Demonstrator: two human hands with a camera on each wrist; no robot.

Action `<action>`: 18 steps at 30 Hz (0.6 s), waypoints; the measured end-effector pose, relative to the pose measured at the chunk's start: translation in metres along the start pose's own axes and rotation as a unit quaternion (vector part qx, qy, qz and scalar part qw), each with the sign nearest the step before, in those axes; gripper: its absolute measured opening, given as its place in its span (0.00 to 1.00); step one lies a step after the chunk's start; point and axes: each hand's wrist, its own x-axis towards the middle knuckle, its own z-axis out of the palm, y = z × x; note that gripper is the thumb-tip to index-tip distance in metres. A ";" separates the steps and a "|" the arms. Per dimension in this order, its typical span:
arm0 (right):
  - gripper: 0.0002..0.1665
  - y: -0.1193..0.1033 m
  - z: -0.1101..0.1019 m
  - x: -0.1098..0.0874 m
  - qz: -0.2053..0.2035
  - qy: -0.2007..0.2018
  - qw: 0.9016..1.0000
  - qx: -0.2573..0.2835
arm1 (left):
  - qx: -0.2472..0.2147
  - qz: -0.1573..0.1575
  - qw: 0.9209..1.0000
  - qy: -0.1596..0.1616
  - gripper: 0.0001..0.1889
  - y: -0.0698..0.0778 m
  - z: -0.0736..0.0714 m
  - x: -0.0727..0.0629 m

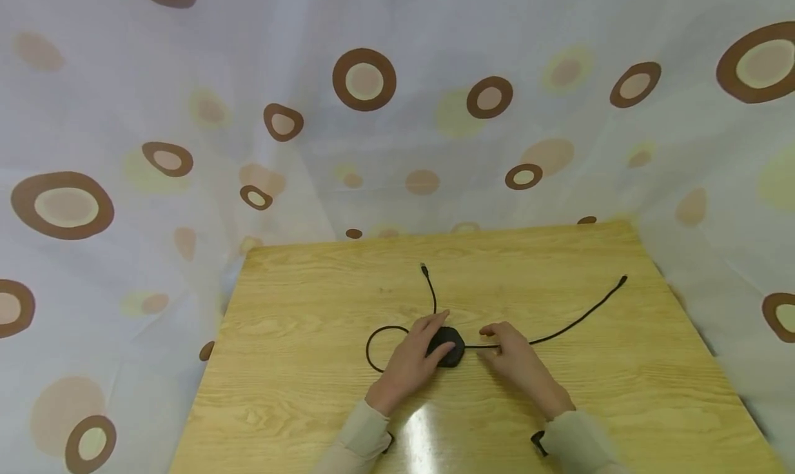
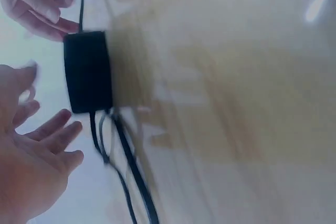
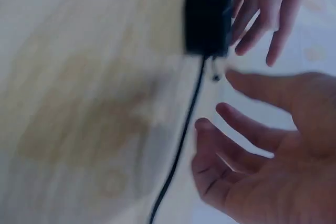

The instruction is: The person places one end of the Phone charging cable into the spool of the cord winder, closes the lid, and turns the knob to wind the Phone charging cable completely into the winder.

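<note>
Flanking a black hexagonal plastic box on the yellow wood-grain table, perhaps to steady it, my left hand is spread; my empty right hand curves loosely over thin black cable.

Left hand spread, right hand seemingly half-curled
</note>
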 end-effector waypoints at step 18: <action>0.42 -0.035 0.058 0.031 -0.077 -0.024 0.993 -0.085 | 0.153 -0.022 0.984 0.085 0.19 -0.035 -0.019 -0.025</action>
